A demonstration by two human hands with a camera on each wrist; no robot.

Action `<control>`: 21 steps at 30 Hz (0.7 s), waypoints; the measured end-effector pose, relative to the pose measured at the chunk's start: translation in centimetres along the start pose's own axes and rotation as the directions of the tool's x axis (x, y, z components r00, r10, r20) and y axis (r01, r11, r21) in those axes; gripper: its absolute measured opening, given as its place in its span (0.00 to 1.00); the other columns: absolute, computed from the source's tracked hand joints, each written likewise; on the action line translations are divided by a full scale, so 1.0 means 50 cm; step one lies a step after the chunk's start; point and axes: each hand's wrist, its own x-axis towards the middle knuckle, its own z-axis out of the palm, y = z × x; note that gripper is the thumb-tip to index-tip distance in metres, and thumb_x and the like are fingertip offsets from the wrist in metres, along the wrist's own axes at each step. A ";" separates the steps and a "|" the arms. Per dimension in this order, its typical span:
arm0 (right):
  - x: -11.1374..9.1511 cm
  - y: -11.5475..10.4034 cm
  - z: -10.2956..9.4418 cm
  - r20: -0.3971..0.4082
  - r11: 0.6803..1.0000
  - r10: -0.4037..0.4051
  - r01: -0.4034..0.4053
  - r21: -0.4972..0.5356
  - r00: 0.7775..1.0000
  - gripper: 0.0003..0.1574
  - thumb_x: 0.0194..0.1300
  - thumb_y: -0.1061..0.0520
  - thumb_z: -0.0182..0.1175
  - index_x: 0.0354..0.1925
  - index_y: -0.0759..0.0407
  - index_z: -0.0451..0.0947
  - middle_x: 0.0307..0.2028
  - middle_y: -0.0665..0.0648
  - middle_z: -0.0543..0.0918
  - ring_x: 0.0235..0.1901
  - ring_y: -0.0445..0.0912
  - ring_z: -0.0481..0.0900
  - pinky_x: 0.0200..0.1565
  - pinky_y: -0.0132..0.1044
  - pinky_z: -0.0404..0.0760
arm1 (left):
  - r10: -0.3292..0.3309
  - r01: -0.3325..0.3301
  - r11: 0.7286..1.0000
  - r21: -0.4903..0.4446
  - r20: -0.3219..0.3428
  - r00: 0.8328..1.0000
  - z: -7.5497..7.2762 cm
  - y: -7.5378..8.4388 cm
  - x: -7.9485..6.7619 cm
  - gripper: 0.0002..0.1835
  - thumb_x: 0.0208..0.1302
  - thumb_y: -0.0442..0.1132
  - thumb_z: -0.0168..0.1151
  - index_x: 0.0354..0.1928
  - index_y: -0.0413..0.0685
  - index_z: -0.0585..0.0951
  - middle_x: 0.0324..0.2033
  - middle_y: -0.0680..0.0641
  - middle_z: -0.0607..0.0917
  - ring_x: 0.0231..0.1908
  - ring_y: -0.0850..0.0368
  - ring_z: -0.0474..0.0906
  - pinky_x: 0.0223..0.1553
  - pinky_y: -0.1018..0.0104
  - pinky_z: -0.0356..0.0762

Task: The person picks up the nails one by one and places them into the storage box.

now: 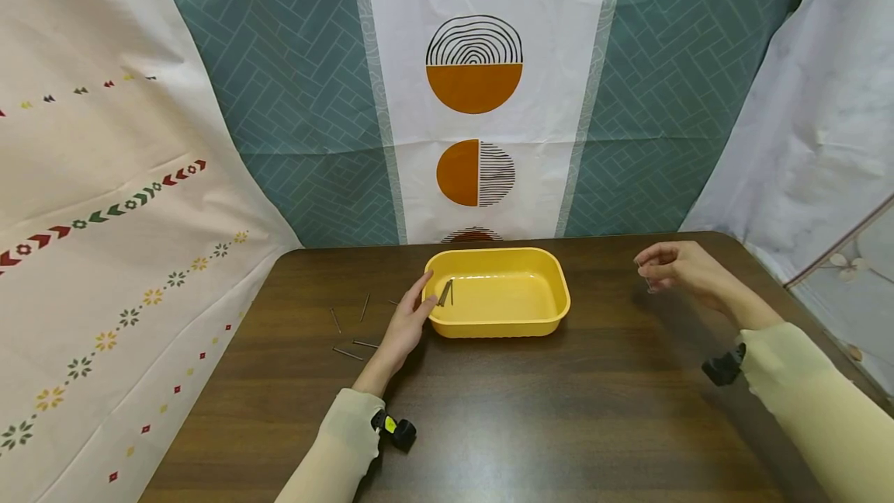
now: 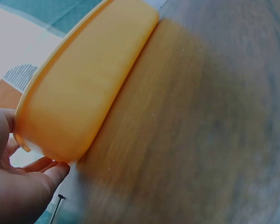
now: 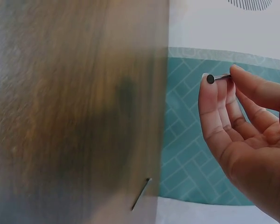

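Note:
A yellow plastic tray (image 1: 513, 328) sits on the dark wooden table, a few nails (image 1: 445, 293) lying inside near its left end. My left hand (image 1: 405, 328) grips that left end, the thumb over the rim and the other fingers along the outer wall. Off to the right, my right hand (image 1: 687, 270) is raised above the table. It pinches a single nail (image 3: 220, 77) between thumb and fingertips, the nail's flat round head showing in the right wrist view. Another nail (image 3: 142, 194) lies on the tabletop near the edge in that view.
Several loose nails (image 1: 347, 353) are scattered on the table (image 1: 531, 425) left of the tray, around the left forearm. A patterned cloth (image 1: 475, 177) hangs behind the table's far edge. Pale cloths (image 1: 105, 254) hang on both sides.

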 end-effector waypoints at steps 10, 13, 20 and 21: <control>0.018 -0.020 0.015 0.000 0.998 -0.022 0.022 0.057 1.000 0.13 0.69 0.65 0.67 0.49 0.70 0.80 0.34 0.55 0.85 0.31 0.50 0.87 0.40 0.47 0.89 | 0.002 -0.002 1.000 0.000 0.005 1.000 0.000 -0.007 0.004 0.30 0.83 0.38 0.50 0.82 0.46 0.59 0.80 0.35 0.54 0.79 0.36 0.48 0.76 0.38 0.51; 0.023 -0.024 0.021 0.005 0.998 -0.025 0.025 0.065 1.000 0.14 0.69 0.64 0.67 0.50 0.71 0.79 0.35 0.56 0.84 0.31 0.50 0.87 0.40 0.48 0.89 | 0.007 -0.007 1.000 -0.015 0.009 1.000 -0.003 -0.008 0.003 0.30 0.82 0.40 0.51 0.82 0.49 0.60 0.80 0.37 0.54 0.79 0.37 0.49 0.77 0.39 0.51; 0.038 -0.042 0.041 0.015 0.998 -0.029 0.028 0.055 0.999 0.18 0.71 0.63 0.66 0.53 0.73 0.77 0.37 0.57 0.84 0.33 0.52 0.87 0.43 0.48 0.89 | 0.020 -0.020 1.000 -0.003 0.023 1.000 -0.006 -0.007 0.001 0.30 0.82 0.41 0.51 0.82 0.52 0.61 0.80 0.39 0.55 0.80 0.39 0.49 0.76 0.40 0.53; 0.041 -0.045 0.045 0.016 0.998 -0.029 0.028 0.056 0.999 0.18 0.71 0.63 0.66 0.53 0.74 0.77 0.37 0.58 0.84 0.33 0.52 0.87 0.43 0.48 0.89 | 0.018 -0.018 1.000 -0.002 0.023 1.000 -0.006 -0.008 0.001 0.30 0.82 0.42 0.51 0.82 0.52 0.61 0.80 0.39 0.55 0.80 0.39 0.49 0.76 0.40 0.53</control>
